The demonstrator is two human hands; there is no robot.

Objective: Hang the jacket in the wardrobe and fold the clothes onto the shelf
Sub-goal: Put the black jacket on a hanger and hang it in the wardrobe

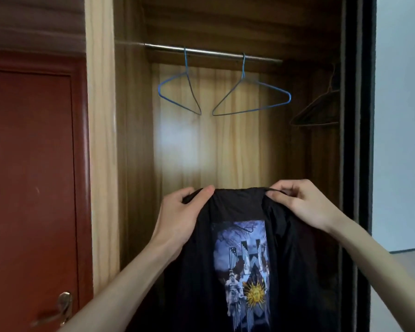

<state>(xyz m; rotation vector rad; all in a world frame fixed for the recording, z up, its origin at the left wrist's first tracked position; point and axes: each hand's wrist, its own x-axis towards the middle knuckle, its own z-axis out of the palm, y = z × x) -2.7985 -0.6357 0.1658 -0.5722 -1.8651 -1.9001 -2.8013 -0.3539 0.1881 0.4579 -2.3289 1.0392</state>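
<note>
Black jacket point(240, 259) held up in front of the open wardrobe point(225, 144), below the metal rail point(211, 52); printed panel with a gold sun on the side facing the camera; lower part runs out of frame. Left hand point(180, 216) at the jacket's upper left corner, thumb over the top edge, fingers behind the cloth; grip clenched on the fabric. Right hand point(302, 202) at the upper right corner, thumb and fingertips pinching a thin black edge or loop at the top; grip closed on the jacket. Top edge stretched roughly level between the two hands.

On the rail above the jacket: two blue wire hangers point(180, 92) point(252, 97), both bare, apart from each other; a dark hanger point(319, 111) farther right of them in shadow, what it hangs from not visible. Red door point(31, 176) left of the wardrobe, brass handle point(58, 310) low on it.
</note>
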